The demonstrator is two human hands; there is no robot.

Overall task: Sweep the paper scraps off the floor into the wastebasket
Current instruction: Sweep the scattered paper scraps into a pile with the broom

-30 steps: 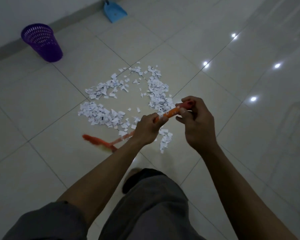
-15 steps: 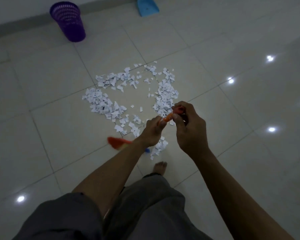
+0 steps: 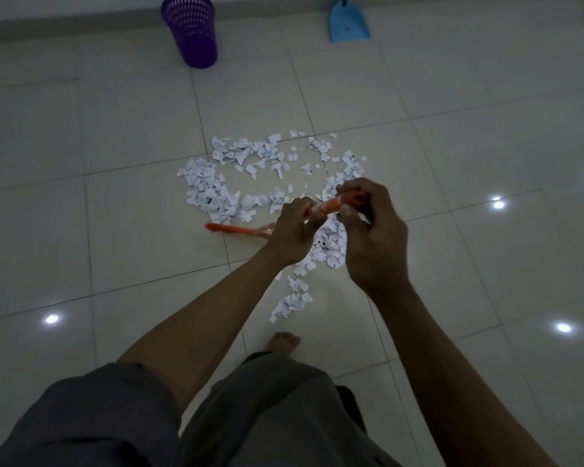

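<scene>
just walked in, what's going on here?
A person holds an orange broom in both hands: the left hand grips lower on the handle and the right hand grips its top end. The broom's head is down on the tile floor, at the near left edge of the paper scraps, which lie in a loose ring. The purple wastebasket and blue dustpan are farther off beyond the scraps, neither touched.

Glossy cream floor tiles, dark grout lines, round light reflections, grey skirting along far wall
</scene>
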